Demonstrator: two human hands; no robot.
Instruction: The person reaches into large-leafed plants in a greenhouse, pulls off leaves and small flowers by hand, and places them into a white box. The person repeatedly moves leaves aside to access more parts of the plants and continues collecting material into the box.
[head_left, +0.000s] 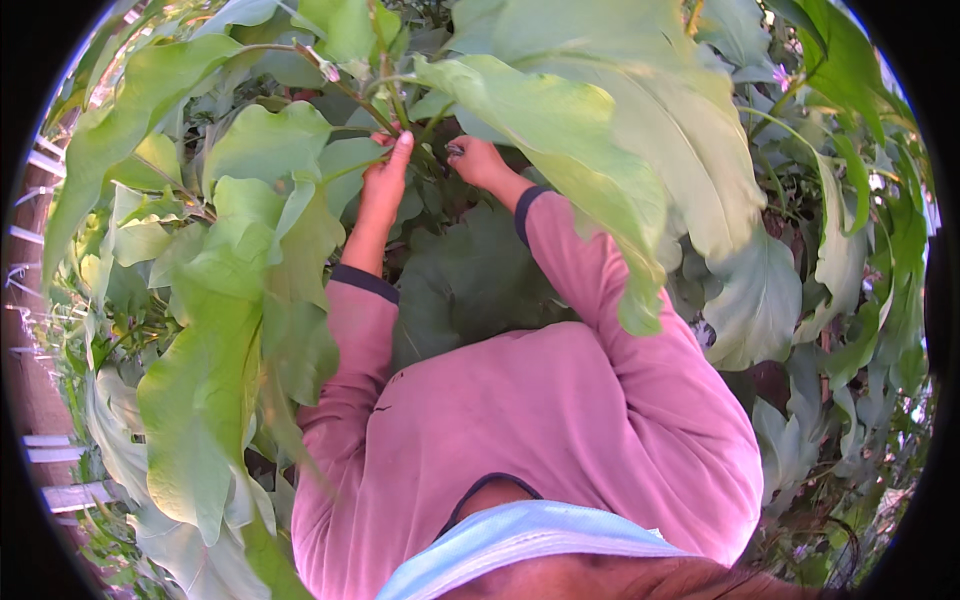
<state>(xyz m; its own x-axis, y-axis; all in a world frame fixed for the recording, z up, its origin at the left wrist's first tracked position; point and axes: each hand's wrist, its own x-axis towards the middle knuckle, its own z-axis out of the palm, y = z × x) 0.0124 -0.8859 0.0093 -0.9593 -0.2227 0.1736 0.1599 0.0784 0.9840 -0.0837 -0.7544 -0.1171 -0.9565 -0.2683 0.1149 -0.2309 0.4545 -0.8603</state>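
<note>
My left hand (385, 176) is closed around a green stem (397, 105) of a leafy plant that looks like an eggplant, thumb pointing up along it. Just to the right, my right hand (480, 161) is curled with its fingers around a small dark object (454, 150), perhaps a metal tool; most of it is hidden in the fist. A gap separates the two hands. Close above my left hand, a side shoot carries a pale purple flower bud (330, 71). A broad green leaf (555, 127) hangs over my right forearm.
Large leaves (210, 360) crowd in from the left, and more leaves (757, 300) stand at the right. A purple flower (782, 76) shows at the upper right. Along the far left runs a strip of brown ground (45, 405) with white slats (75, 496) beside it.
</note>
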